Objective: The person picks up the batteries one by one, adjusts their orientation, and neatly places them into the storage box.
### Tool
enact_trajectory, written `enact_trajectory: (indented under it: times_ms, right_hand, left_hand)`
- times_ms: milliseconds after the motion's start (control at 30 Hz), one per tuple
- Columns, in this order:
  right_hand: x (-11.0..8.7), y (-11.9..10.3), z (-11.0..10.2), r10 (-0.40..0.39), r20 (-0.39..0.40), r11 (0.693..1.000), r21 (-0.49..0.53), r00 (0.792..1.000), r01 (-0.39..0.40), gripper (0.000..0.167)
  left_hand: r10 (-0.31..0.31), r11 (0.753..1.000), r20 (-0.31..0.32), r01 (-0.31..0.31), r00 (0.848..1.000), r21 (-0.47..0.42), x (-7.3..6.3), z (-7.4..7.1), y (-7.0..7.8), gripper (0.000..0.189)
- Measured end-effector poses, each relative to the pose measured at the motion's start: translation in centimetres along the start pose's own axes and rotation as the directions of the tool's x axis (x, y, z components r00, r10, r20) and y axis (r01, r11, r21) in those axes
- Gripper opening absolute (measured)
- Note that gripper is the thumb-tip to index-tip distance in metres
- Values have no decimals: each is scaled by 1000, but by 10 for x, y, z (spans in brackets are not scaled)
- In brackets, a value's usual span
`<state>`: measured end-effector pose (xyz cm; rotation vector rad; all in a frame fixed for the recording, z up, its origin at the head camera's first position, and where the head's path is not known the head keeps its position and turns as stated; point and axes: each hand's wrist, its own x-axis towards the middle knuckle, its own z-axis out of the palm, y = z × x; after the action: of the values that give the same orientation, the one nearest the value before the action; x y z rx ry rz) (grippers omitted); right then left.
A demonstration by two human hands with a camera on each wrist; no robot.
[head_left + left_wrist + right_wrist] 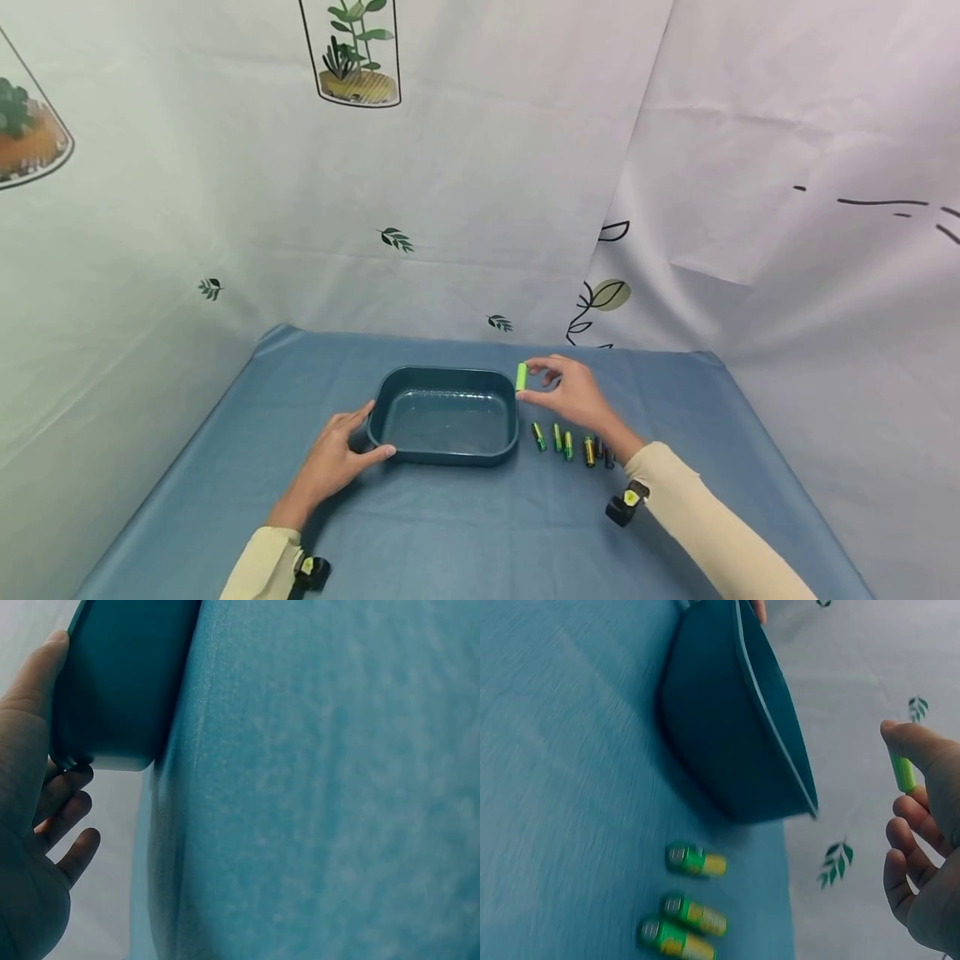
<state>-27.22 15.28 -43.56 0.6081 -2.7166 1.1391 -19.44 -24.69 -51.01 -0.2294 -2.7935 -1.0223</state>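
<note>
Head view: right hand (573,392) pinches a light-green cylindrical battery (521,377) between thumb and fingertips, held just above the right rim of the dark teal plastic tray (446,413). Left hand (333,458) rests with relaxed fingers against the tray's left wall, steadying it. Step looks like carry-to-tray; next move likely calls for shifting left over the basin and letting go. Five green-and-yellow batteries (567,442) lie in a row right of the tray, near the wrist. Blue cloth tabletop (465,533) has open room toward the front edge and both side edges.
</note>
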Motion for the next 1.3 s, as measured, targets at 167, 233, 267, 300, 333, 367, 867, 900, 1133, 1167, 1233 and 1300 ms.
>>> enact_trajectory:
  times_ms: [167,233,267,300,333,367,867,900,1133,1167,1233,1300]
  right_hand:
    - [13,-15,17,5,48,999,53,999,-8,51]
    - [19,-20,24,0,61,998,69,998,-4,50]
    - [21,-23,28,-5,65,997,75,998,0,50]
    - [24,-25,31,-8,69,997,73,998,3,49]
    - [26,-27,35,-12,72,997,72,997,7,49]
    - [28,-28,39,-16,78,997,72,997,11,48]
    - [49,-52,88,-79,119,986,153,990,61,48]
    - [50,-54,91,-79,124,985,159,989,59,49]
    - [55,-64,113,-34,170,984,176,985,3,49]
    - [56,-65,116,-28,169,984,181,985,-3,49]
    - [57,-66,123,-19,169,981,195,985,-14,49]
    - [58,-67,130,-10,173,977,213,985,-27,48]
  left_hand:
    - [2,1000,-2,-2,1000,-8,0,1,-1,97]
    - [7,1000,-5,-7,1000,-8,0,1,-1,96]
    - [6,1000,-6,-6,1000,-9,1,1,-1,96]
    - [5,1000,-6,-5,1000,-8,1,1,-1,97]
    - [4,1000,-6,-4,1000,-9,1,2,-1,98]
    - [4,1000,-4,-4,1000,-10,1,2,-1,98]
    - [-12,1000,-8,11,1000,-14,1,2,1,97]
    - [-9,1000,-9,9,1000,-12,1,2,1,97]
    - [-8,1000,-1,8,1000,-11,2,1,1,99]
    - [-8,1000,0,8,1000,-9,2,1,1,99]
    - [-12,1000,2,12,1000,-10,2,1,1,100]
    - [-17,1000,2,17,1000,-13,2,2,1,100]
